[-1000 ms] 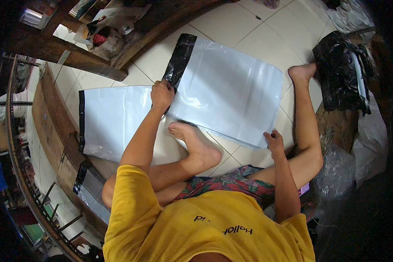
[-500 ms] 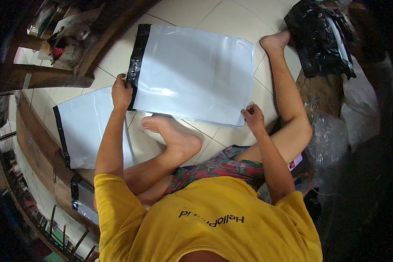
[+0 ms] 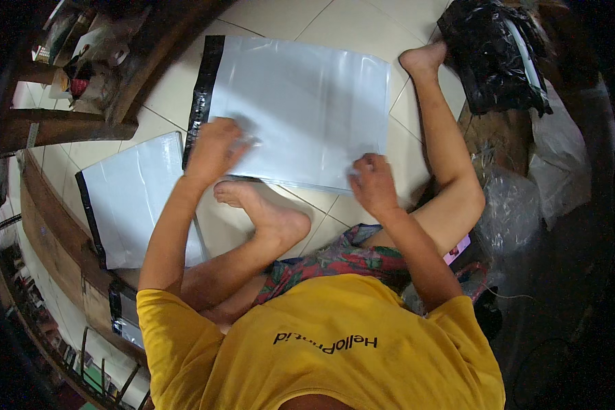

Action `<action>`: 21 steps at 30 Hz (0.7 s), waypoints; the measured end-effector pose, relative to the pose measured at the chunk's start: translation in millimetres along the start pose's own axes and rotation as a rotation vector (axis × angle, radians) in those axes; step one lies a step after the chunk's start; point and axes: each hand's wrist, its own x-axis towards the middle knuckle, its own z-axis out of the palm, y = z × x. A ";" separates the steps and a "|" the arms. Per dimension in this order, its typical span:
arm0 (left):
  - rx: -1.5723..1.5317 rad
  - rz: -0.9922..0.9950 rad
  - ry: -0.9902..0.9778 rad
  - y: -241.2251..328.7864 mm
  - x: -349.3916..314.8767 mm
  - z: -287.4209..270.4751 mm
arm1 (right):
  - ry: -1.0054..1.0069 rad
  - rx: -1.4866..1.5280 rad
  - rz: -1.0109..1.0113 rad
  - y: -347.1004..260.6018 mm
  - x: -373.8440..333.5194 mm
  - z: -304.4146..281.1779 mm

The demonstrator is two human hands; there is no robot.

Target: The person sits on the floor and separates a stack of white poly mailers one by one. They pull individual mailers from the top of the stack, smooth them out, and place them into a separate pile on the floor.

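A large white plastic mailer bag (image 3: pixel 301 109) with a black flap strip along its left edge lies flat on the tiled floor in front of me. My left hand (image 3: pixel 214 149) presses on its near left corner, fingers spread and blurred. My right hand (image 3: pixel 372 184) rests on its near right edge, fingers curled on the plastic. My bare left foot (image 3: pixel 263 212) lies just below the bag, and my right leg stretches along its right side.
A second white mailer bag (image 3: pixel 133 198) lies on the floor to the left. A black plastic bag (image 3: pixel 492 55) sits at the upper right, clear crumpled plastic (image 3: pixel 512 212) to the right. A wooden shelf (image 3: pixel 82 75) with clutter stands at the upper left.
My left hand moved from the black flap strip down onto the bag's near left corner. My right hand shifted slightly along the near edge. The view tilted closer to the bag.
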 end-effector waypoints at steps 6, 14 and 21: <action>0.203 0.388 -0.527 89.7 15.0 48.5 | -0.363 -0.341 -0.282 -39.3 8.5 23.4; 0.292 0.409 -0.308 80.4 6.5 87.7 | -0.460 -0.518 -0.349 -43.3 17.3 43.2; 0.335 0.424 -0.169 82.5 -2.2 100.5 | -0.231 -0.589 -0.401 -39.0 8.7 47.9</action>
